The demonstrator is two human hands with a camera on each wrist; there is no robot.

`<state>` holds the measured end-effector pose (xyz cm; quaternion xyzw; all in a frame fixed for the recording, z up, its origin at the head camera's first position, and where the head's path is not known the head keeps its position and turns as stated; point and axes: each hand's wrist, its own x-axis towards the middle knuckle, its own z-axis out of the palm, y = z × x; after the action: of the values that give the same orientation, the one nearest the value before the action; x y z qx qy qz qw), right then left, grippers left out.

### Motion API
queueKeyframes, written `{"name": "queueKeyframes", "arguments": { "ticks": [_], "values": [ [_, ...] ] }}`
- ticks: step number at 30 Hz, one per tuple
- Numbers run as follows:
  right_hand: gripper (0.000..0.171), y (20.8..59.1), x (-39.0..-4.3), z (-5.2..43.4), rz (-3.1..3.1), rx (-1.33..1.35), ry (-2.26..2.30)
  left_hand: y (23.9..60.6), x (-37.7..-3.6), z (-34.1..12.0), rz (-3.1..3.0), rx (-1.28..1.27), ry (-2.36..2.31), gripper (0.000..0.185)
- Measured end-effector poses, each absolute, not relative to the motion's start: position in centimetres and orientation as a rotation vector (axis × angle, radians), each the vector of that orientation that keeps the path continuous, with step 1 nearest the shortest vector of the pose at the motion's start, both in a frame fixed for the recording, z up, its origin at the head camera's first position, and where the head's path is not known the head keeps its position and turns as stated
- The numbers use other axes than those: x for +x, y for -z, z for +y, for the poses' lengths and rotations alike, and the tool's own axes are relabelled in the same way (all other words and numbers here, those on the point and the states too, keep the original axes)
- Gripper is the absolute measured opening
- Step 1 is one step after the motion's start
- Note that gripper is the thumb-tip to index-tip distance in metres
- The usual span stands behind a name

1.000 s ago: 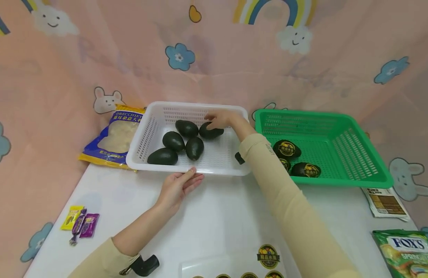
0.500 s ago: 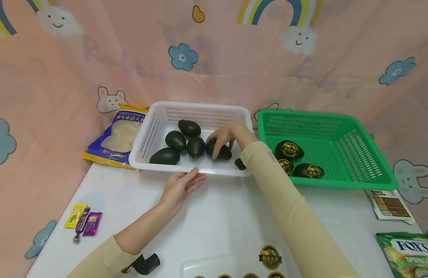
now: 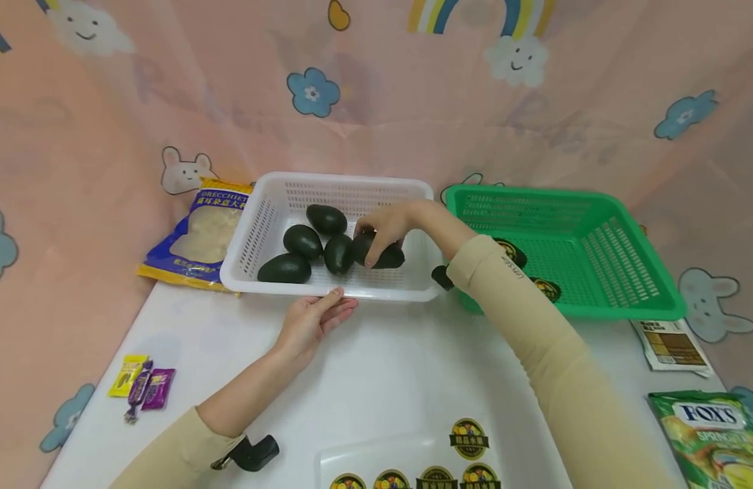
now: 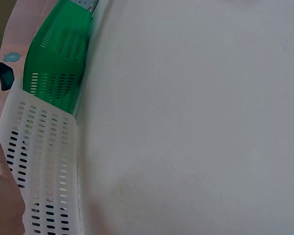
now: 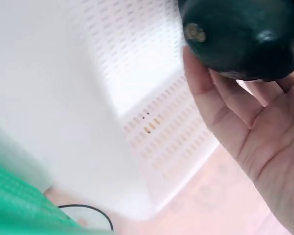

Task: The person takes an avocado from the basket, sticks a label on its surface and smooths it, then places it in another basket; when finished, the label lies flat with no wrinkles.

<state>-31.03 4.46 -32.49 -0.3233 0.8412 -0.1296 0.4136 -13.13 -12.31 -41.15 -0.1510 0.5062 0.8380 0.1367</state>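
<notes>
right grip [image 3: 385, 224] clasped round avocado [image 3: 391, 257]; left grip [image 3: 309, 326] pinching white basket [image 3: 394, 295] at 6 o'clock; sleeve [image 3: 553, 353] part-hides labelled avocados [image 3: 547, 290]; sticker sheet [image 3: 366, 455] cut off at 6 o'clock

The right hand [image 3: 388, 223], a second ago laid over an avocado [image 3: 388, 256] toward the back of the white basket [image 3: 345, 295], now grips that fruit nearer the front, close beside its neighbour. The right sleeve [image 3: 535, 333] has swung outward across the green basket [image 3: 608, 251], hiding one stickered avocado and partly covering the other two, while the black wrist piece [image 3: 442, 277] has shifted to the white basket's right end.
</notes>
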Motion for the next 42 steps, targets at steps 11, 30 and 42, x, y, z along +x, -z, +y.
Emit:
{"name": "queueKeyframes", "arguments": {
  "ticks": [11,30,42],
  "values": [
    [0.058,31.7,-26.9,9.3,2.17,-1.115,0.541,41.0,-12.5,-12.1,1.476,-0.441,-2.413,0.025],
    [0.064,40.9,-11.9,16.4,2.363,-1.039,0.934,42.8,-8.6,-10.4,1.991,0.246,-1.745,0.039],
    [0.072,43.9,-11.0,17.6,2.384,-1.044,0.898,42.6,-5.2,-7.9,2.297,0.863,-0.927,0.05]
  ]
}}
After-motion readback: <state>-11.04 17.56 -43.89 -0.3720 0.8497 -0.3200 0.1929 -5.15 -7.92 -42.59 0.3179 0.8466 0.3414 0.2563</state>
